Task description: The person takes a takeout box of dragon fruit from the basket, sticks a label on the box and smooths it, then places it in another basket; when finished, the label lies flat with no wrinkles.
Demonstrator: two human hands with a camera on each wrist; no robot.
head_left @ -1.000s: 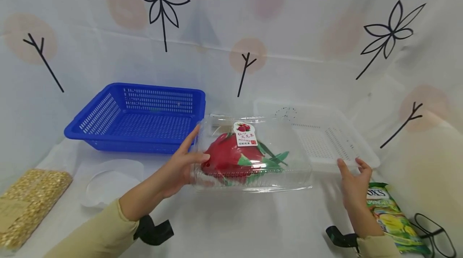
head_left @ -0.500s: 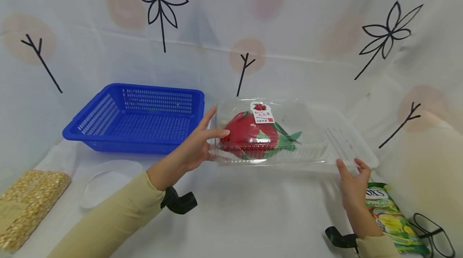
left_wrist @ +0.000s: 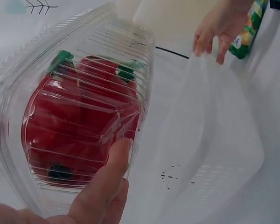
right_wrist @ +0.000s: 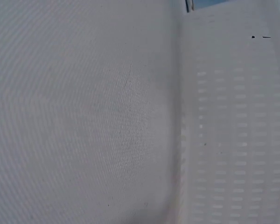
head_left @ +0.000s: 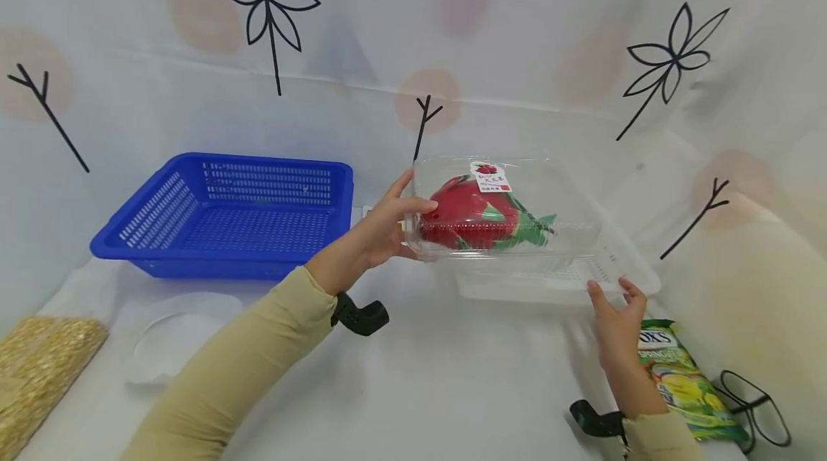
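My left hand (head_left: 381, 227) grips the left end of a clear plastic clamshell box (head_left: 575, 235), thumb on its side. Inside lies red dragon fruit (head_left: 461, 217) with green leaf tips, under a white label on the lid. The box is held up over the white perforated basket (head_left: 536, 292), hiding much of its back and left. At the basket's front right corner, my right hand (head_left: 617, 328) holds the rim with thumb and fingers. From the left wrist, the box (left_wrist: 84, 121) looks tilted beside the basket (left_wrist: 210, 130). The right wrist view shows the slotted basket wall (right_wrist: 238, 140).
A blue perforated basket (head_left: 222, 260) stands at the back left. White round plates (head_left: 174, 339) and a bag of yellow grains (head_left: 45, 368) lie at the left. A green candy bag (head_left: 685, 382) and black-framed glasses (head_left: 756, 403) lie at the right.
My left hand has carried the clamshell box rightward and farther back, over the white basket. My right hand has stayed at the basket's corner. The head view has shifted slightly.
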